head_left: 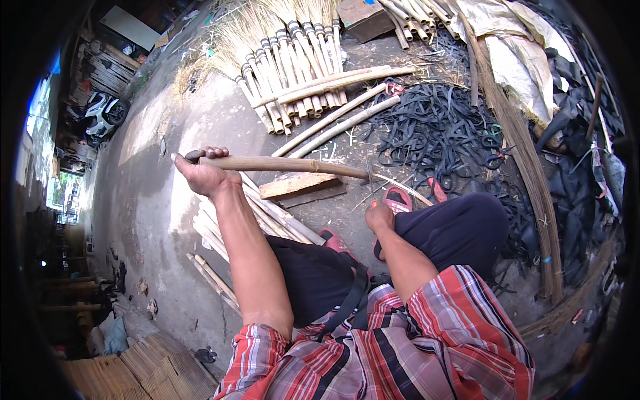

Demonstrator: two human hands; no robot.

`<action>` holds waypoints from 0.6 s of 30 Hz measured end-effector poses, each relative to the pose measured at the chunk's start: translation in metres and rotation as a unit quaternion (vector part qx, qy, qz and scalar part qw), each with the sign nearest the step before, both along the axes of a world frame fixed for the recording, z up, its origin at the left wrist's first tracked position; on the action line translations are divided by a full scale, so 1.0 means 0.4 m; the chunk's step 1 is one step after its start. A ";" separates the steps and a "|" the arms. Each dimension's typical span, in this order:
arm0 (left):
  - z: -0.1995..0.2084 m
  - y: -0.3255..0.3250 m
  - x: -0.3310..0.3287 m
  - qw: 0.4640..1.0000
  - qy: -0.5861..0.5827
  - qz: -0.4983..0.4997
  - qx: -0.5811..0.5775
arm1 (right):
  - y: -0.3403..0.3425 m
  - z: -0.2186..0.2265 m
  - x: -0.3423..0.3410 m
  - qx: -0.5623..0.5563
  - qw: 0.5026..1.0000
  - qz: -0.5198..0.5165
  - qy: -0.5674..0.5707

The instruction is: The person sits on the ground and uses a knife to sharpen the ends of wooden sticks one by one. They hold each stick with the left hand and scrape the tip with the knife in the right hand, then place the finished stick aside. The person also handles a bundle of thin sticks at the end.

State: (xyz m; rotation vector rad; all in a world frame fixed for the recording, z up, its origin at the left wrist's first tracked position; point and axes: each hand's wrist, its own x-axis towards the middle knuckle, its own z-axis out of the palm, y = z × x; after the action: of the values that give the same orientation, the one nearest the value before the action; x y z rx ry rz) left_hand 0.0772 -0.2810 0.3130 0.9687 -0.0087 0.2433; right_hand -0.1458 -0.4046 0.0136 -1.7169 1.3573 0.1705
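Note:
My left hand [207, 175] is closed around the left end of a bamboo pole [287, 166], which it holds up nearly level. The pole's other end reaches to just beyond my right hand [380, 217]. That hand is a closed fist, low by my right knee, with a knife in it. The knife's thin dark blade [371, 175] stands almost edge-on against the pole's right end, and its handle is hidden in my fingers. A pale, curved bamboo strip [407, 188] hangs off at that end. Under the pole, a wooden block [300, 185] lies on the ground.
Several bamboo-handled brooms [293, 67] lie in a row ahead. Loose poles [340, 123] rest nearer. A tangle of black rubber strips [433, 127] spreads at right, beside a long bundle of thin sticks [527, 173]. More pale poles [213, 227] lie by my left leg.

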 end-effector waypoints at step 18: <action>-0.016 -0.005 0.067 0.995 0.027 0.086 0.038 | 0.034 -0.049 0.022 0.119 0.992 -0.041 0.031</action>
State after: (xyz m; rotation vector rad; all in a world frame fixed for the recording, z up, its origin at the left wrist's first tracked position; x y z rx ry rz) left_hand 0.1038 -0.2831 0.3065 1.0530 0.1157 0.3774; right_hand -0.1369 -0.3908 -0.0059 -1.4650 1.3905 0.3293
